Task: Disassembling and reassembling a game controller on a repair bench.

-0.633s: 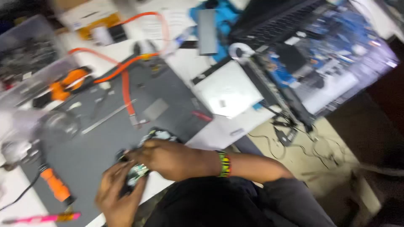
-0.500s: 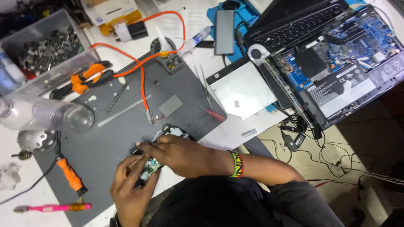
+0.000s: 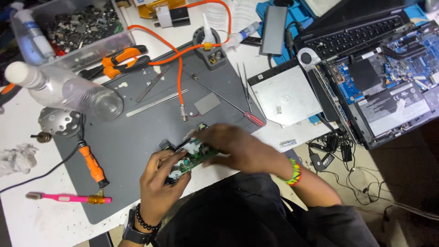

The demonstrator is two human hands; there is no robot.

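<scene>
Resting at the near edge of the grey work mat [image 3: 137, 132], a small green circuit board [image 3: 194, 155] is gripped from both sides: the left hand [image 3: 160, 183] is clenched around its near end, the right hand [image 3: 238, 146] pinching its far end, probably to steady it, though motion blur hides the fingertips. A red-handled screwdriver [image 3: 228, 103] and an orange cable [image 3: 176, 55] are kept beyond. Bare mat is left toward the desk's left edge, before an orange-handled tool [image 3: 93, 164].
</scene>
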